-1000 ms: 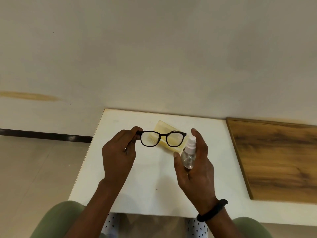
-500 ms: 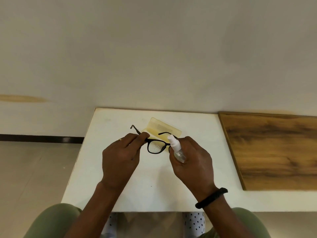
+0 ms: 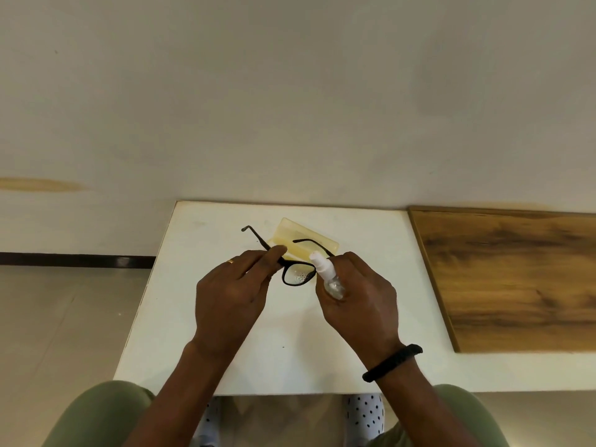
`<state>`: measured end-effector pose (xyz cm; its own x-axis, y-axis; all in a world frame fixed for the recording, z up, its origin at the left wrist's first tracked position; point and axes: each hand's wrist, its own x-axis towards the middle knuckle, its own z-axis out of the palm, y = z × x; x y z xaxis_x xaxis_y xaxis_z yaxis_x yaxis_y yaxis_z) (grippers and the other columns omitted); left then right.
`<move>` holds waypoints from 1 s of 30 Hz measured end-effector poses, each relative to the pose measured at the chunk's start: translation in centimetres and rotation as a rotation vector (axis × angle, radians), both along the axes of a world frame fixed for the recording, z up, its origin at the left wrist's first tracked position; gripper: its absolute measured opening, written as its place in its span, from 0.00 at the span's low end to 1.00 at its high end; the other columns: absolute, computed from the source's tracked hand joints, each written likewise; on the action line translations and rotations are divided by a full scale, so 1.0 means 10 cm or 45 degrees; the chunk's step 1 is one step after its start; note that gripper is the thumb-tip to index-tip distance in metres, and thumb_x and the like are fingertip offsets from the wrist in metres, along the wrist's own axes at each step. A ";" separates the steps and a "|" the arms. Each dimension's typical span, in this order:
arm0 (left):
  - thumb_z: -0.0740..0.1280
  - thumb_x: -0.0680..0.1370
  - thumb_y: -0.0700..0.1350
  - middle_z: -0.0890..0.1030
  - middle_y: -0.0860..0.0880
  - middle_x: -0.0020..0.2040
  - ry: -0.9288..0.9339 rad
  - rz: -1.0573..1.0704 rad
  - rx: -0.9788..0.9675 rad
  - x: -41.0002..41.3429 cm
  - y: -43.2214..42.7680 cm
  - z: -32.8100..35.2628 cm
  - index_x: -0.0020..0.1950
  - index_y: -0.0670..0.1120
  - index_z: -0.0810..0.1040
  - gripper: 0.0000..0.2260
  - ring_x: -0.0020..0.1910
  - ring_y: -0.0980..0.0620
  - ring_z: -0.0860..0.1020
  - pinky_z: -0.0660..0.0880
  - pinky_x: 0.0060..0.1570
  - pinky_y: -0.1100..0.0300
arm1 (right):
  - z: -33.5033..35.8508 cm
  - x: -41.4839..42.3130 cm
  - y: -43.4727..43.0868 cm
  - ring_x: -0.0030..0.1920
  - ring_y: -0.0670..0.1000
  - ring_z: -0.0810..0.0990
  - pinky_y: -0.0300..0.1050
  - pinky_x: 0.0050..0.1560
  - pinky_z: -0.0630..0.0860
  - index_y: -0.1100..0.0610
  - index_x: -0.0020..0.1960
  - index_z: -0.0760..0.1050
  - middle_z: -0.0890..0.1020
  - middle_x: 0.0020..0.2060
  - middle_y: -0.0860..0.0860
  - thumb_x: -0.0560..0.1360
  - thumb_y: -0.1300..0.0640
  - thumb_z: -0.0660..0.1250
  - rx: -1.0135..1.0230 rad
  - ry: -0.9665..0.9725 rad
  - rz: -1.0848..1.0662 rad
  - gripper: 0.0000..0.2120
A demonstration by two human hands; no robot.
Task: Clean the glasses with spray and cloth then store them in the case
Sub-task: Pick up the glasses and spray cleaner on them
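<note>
CHANGE: glasses (image 3: pixel 298 275) now tipped flat above surface (image 3: pixel 193 317), temples outward | left hand (image 3: pixel 230 301) fingers pinch frame corner | right hand (image 3: pixel 358 301) fingers wrap spray bottle (image 3: pixel 327 275), nozzle beside droplet-speckled lens | STEP: inner-face spraying; wiping pending

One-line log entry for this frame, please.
stage: spraying | left hand: holds glasses | right hand: holds spray bottle at lens | case: on table

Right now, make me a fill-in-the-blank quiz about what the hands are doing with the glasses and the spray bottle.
1. The left hand holds the ____ by the frame.
2. The right hand grips a small spray ____.
3. The yellow case lies on the white ____.
4. A black band sits on the ____ wrist.

Missing words: glasses, bottle, table, right
</note>
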<state>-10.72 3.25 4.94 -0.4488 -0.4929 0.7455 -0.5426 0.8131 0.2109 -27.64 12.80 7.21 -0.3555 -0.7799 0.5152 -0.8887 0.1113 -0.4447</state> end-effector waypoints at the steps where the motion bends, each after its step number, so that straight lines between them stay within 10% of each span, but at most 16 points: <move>1: 0.67 0.81 0.46 0.86 0.51 0.48 0.022 0.000 0.051 -0.01 0.01 0.00 0.65 0.46 0.80 0.13 0.36 0.52 0.81 0.75 0.33 0.60 | 0.00 -0.02 0.00 0.29 0.49 0.71 0.47 0.26 0.72 0.54 0.40 0.75 0.75 0.34 0.45 0.72 0.57 0.72 -0.021 -0.030 -0.003 0.06; 7: 0.66 0.80 0.48 0.85 0.55 0.41 0.610 0.043 1.163 -0.17 0.17 0.08 0.57 0.51 0.77 0.06 0.33 0.56 0.82 0.76 0.34 0.65 | 0.12 -0.12 0.02 0.33 0.49 0.76 0.37 0.34 0.71 0.59 0.42 0.78 0.78 0.33 0.49 0.71 0.61 0.74 -0.249 -0.571 0.096 0.06; 12: 0.68 0.78 0.49 0.86 0.50 0.45 0.662 -0.215 1.946 -0.29 0.22 0.05 0.57 0.50 0.81 0.09 0.33 0.53 0.80 0.71 0.30 0.61 | 0.25 0.01 0.09 0.35 0.51 0.78 0.37 0.36 0.76 0.53 0.44 0.78 0.80 0.35 0.49 0.71 0.53 0.72 -0.264 -0.841 0.227 0.05; 18: 0.68 0.78 0.47 0.83 0.52 0.34 0.745 -0.285 2.002 -0.32 0.24 0.05 0.50 0.49 0.84 0.06 0.29 0.55 0.76 0.70 0.27 0.65 | 0.28 0.13 0.10 0.32 0.54 0.78 0.55 0.35 0.78 0.52 0.45 0.79 0.80 0.33 0.52 0.71 0.51 0.72 -0.214 -0.962 0.331 0.07; 30: 0.71 0.71 0.53 0.83 0.45 0.40 0.935 -0.335 1.984 -0.26 0.20 -0.02 0.50 0.51 0.86 0.11 0.36 0.52 0.75 0.70 0.32 0.60 | 0.26 0.13 0.08 0.30 0.57 0.77 0.59 0.34 0.76 0.54 0.44 0.79 0.79 0.30 0.53 0.71 0.50 0.71 -0.192 -1.043 0.308 0.08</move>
<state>-13.36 5.26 4.75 -0.4426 -0.8618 -0.2477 0.1188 -0.3301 0.9364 -26.35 13.61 9.79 -0.4930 -0.8260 0.2735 -0.2734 -0.1513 -0.9499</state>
